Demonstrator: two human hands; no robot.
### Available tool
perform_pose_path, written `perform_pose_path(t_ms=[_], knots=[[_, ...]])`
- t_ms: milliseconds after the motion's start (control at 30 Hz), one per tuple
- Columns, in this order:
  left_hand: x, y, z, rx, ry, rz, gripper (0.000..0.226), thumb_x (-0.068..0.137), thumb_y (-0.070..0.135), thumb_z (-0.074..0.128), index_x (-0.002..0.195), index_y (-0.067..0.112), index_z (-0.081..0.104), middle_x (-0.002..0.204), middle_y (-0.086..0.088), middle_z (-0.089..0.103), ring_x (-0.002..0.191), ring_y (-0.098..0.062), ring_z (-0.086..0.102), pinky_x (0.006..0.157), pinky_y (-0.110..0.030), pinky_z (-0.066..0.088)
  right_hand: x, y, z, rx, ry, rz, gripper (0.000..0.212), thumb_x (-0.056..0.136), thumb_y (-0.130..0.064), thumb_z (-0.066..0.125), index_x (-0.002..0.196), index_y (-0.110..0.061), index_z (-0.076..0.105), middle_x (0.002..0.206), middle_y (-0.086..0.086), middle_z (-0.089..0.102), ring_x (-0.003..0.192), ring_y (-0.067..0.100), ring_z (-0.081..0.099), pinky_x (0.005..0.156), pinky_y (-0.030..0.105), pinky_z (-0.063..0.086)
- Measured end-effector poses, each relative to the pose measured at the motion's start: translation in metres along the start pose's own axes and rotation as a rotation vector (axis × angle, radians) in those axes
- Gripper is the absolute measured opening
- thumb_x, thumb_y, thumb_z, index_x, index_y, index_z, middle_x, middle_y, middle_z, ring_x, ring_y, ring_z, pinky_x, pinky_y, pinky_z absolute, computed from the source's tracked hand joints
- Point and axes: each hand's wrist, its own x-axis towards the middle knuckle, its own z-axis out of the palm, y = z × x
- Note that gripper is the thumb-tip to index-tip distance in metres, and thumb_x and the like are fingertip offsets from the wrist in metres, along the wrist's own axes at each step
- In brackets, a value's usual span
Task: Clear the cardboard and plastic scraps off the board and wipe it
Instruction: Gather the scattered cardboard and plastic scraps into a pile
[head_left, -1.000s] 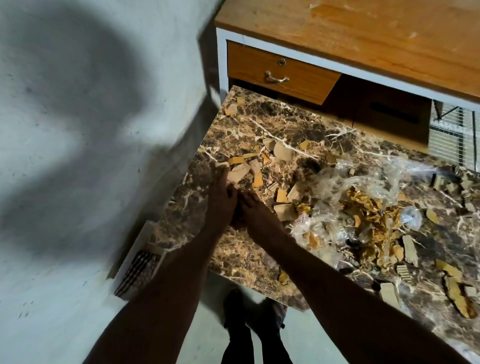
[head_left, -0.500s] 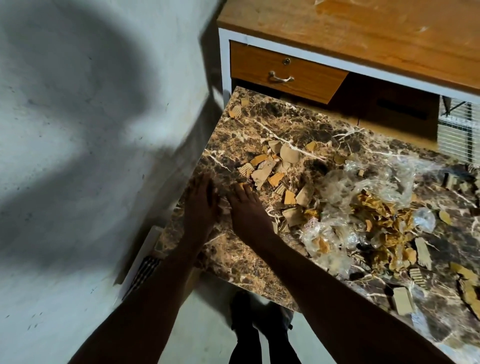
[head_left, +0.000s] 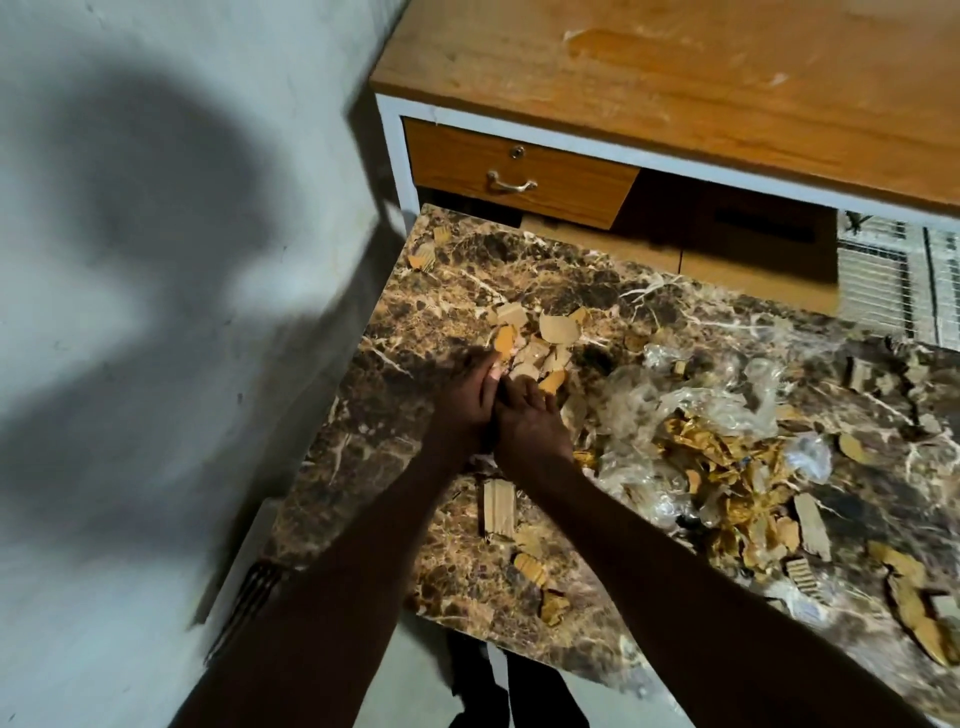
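Observation:
A brown marble-patterned board (head_left: 524, 280) is strewn with scraps. My left hand (head_left: 461, 400) and my right hand (head_left: 527, 423) lie side by side on its left part, fingers straight and pointing away from me, touching a heap of cardboard scraps (head_left: 540, 340). To the right of my hands lies crumpled clear plastic (head_left: 696, 400), with golden shreds (head_left: 727, 467) beyond it. A ribbed cardboard strip (head_left: 498, 506) lies between my forearms. More cardboard bits (head_left: 914, 608) sit near the board's right front edge.
A wooden desk (head_left: 675, 78) with a handled drawer (head_left: 514, 174) stands behind the board. A pale wall (head_left: 156, 260) closes the left side. A white wire rack (head_left: 893, 275) is at the far right. My feet (head_left: 519, 691) stand on the floor below the board's front edge.
Both hands have come together and slid forward across the board, bunching the cardboard scraps into a tighter heap ahead of the fingertips.

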Motion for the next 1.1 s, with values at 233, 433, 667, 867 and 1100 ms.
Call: perform_pose_path(t_ms=[233, 433, 667, 867, 1100], knots=[[-0.004, 0.037, 0.027, -0.067, -0.134, -0.063, 0.051, 0.112, 0.044, 0.036, 0.154, 0.021, 0.050, 0.151, -0.004, 0.058, 0.138, -0.018, 0.055, 0.118, -0.037, 0.042, -0.029, 0.033, -0.012, 0.079, -0.006, 0.144, 0.049, 0.107, -0.043, 0.055, 0.149, -0.020, 0.048, 0.153, 0.011, 0.053, 0.152, 0.033, 0.040, 0.126, 0.052, 0.031], [0.027, 0.052, -0.006, 0.025, 0.057, -0.101, 0.044, 0.111, 0.033, 0.047, 0.151, 0.016, 0.052, 0.146, -0.008, 0.061, 0.132, -0.021, 0.058, 0.111, -0.034, 0.043, -0.014, 0.040, -0.046, 0.138, 0.053, 0.034, 0.043, 0.105, -0.042, 0.060, 0.140, -0.019, 0.056, 0.140, 0.007, 0.064, 0.134, 0.031, 0.060, 0.111, 0.046, 0.050], [0.078, 0.017, -0.063, 0.196, 0.235, -0.085, 0.047, 0.109, 0.030, 0.048, 0.152, 0.010, 0.050, 0.151, -0.012, 0.055, 0.138, -0.025, 0.052, 0.109, -0.025, 0.032, 0.052, 0.024, -0.062, 0.087, 0.032, -0.088, 0.078, 0.105, -0.028, 0.062, 0.169, -0.025, 0.019, 0.178, 0.006, 0.014, 0.162, 0.039, 0.014, 0.129, 0.055, 0.019], [0.126, -0.014, -0.098, 0.161, 0.267, -0.094, 0.053, 0.103, 0.037, 0.049, 0.150, 0.014, 0.051, 0.143, -0.012, 0.061, 0.128, -0.027, 0.060, 0.108, -0.043, 0.050, 0.098, 0.001, -0.075, 0.163, 0.067, -0.109, 0.077, 0.103, -0.026, 0.065, 0.169, -0.025, 0.024, 0.179, 0.005, 0.009, 0.163, 0.038, 0.011, 0.130, 0.052, 0.026], [0.176, -0.031, -0.109, 0.067, 0.153, -0.038, 0.047, 0.110, 0.032, 0.046, 0.152, 0.012, 0.051, 0.150, -0.012, 0.058, 0.139, -0.026, 0.054, 0.117, -0.036, 0.043, 0.173, -0.026, -0.090, 0.192, 0.095, -0.059, 0.083, 0.106, -0.037, 0.059, 0.171, -0.022, 0.009, 0.178, 0.009, 0.010, 0.163, 0.039, 0.008, 0.129, 0.055, 0.027]])
